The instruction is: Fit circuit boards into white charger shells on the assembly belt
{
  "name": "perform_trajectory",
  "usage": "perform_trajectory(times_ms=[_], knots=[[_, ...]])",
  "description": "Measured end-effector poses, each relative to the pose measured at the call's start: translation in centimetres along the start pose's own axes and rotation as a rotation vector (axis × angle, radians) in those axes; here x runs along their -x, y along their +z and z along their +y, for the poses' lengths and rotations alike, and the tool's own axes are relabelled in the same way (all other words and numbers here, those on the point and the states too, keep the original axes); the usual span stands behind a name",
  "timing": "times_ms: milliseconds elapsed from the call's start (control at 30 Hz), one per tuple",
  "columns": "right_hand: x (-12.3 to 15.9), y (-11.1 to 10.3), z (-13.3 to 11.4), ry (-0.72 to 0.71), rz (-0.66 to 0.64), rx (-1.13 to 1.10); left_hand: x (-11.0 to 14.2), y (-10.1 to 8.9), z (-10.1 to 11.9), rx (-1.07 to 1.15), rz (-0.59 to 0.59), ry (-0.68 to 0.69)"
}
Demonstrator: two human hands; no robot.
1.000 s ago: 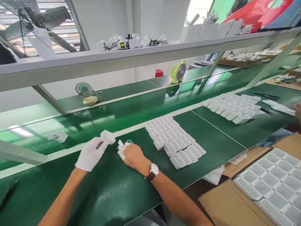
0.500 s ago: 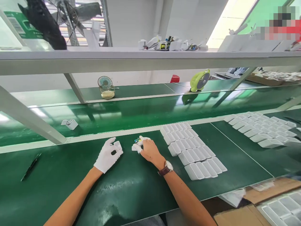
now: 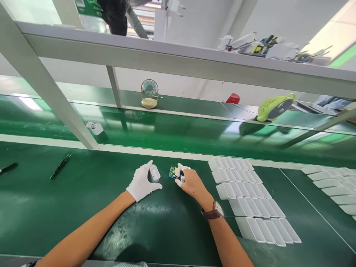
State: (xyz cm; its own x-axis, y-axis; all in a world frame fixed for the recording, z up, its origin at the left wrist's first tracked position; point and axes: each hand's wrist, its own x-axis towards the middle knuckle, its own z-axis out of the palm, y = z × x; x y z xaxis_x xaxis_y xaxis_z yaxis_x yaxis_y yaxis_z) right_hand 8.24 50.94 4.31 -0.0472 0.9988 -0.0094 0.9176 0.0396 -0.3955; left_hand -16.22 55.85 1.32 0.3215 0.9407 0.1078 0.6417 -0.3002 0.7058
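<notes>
While right hand [image 3: 191,182] holds circuitry [image 3: 174,172], left hand [image 3: 141,182] flanks case [image 3: 154,174].

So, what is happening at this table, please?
A person holds a small circuit board in the right hand, which has white covers on fingertips. The gloved left hand is open around a small white box. Both hands are over the green table. More white boxes stand in rows to the right.

The right fingers [image 3: 180,183] hold a small circuit board [image 3: 172,172].
</notes>
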Motion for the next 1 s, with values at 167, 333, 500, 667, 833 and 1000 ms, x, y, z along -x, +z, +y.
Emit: perform_trajectory(times_ms=[167,333,500,667,833,1000], knots=[[0.5,1.0,0.3,-0.03,0.16,-0.189,-0.1,0.2,-0.2,0.031,0.015,0.023],[1.1,1.0,-0.1,-0.052,0.264,-0.475,-0.8,0.2,-0.1,0.119,0.116,-0.025],[1.4,0.3,-1.0,0.059,0.301,-0.649,-1.0,0.3,0.1,0.053,0.092,-0.061],[1.6,-0.1,-1.4,-0.013,0.365,-0.633,-0.9,-0.6,0.3,0.068,-0.037,0.007],[2.0,0.3,-1.9,-0.133,0.344,-0.634,-1.5,-0.4,0.5,-0.02,-0.222,0.163],[2.7,0.7,-2.6,-0.212,0.325,-0.499,-1.3,1.1,0.5,-0.097,0.042,0.248]])
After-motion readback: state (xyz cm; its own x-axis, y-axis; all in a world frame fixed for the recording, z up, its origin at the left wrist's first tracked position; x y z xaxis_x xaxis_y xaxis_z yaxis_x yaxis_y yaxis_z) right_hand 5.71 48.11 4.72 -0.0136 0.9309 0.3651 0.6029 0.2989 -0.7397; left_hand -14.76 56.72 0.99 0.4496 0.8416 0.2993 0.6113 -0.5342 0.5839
